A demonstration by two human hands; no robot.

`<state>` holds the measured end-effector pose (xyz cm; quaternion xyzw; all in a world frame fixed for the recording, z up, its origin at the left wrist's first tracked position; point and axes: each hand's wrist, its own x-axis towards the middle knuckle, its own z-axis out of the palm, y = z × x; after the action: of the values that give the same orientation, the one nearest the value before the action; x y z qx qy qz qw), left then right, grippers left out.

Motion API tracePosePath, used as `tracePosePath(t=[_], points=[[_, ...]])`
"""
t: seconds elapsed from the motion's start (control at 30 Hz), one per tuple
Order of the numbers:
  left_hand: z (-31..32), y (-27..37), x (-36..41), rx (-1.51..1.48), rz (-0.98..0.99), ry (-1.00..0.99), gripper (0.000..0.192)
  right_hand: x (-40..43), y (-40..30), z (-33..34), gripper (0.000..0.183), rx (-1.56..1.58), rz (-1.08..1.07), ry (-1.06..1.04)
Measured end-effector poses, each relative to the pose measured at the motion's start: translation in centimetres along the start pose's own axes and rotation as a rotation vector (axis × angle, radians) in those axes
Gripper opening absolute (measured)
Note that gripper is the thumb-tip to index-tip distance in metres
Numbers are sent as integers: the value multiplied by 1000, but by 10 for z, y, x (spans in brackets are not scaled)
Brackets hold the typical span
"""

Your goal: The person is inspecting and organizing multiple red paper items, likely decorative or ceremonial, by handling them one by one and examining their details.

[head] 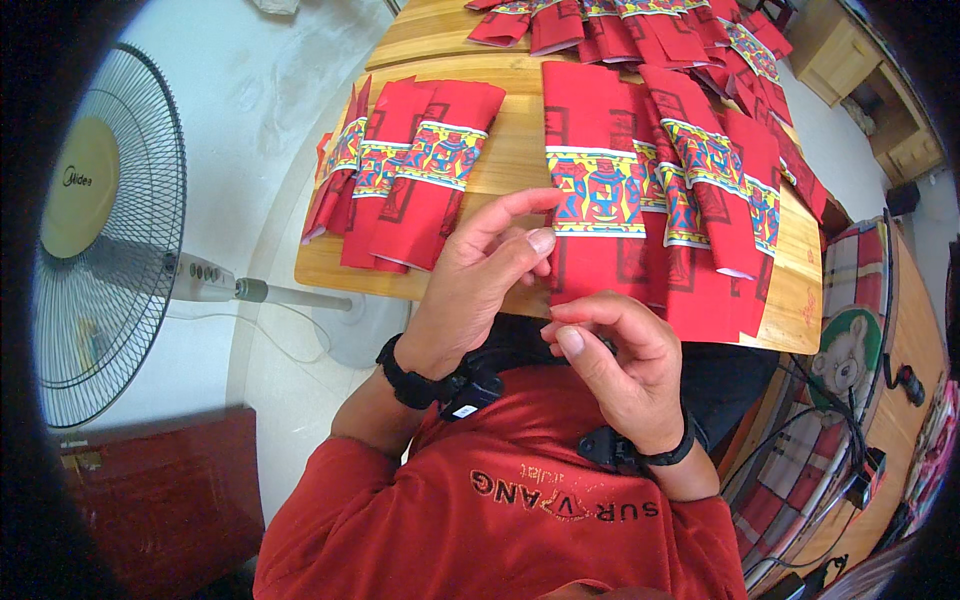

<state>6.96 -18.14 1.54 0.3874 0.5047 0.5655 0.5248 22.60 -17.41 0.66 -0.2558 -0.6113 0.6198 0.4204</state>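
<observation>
My left hand (495,259) is raised over the table's near edge, fingers curled and thumb apart from the index finger. It overlaps the side of a flat red piece (596,120), paper or cloth, with a yellow and blue figured band. Lower and to the right is my right hand (626,360), in front of my shirt, with fingers bent and thumb separate. I see nothing held in either hand; any fine thread would be too small to make out. Overlapping folded red pieces (709,165) lie to the right, and another group (439,157) lies to the left.
The wooden table (517,112) carries more red banded pieces (660,30) at its far side. A standing fan (112,232) is on the left, above a dark red box-like object (165,495). Right of the table are a bench with checked cushions (780,472) and loose black cables (851,420).
</observation>
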Motion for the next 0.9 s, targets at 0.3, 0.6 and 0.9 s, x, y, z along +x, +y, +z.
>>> tracePosePath(t=[0.3,0.6,0.9], points=[[6,0,4,-69,-103,-171,37,0,3,-4,16,8,25,3],[4,-5,4,27,-47,-208,32,0,5,1,16,7,-5,13],[-5,6,-8,-32,355,189,14,-3,-14,-1,20,63,-216,127]])
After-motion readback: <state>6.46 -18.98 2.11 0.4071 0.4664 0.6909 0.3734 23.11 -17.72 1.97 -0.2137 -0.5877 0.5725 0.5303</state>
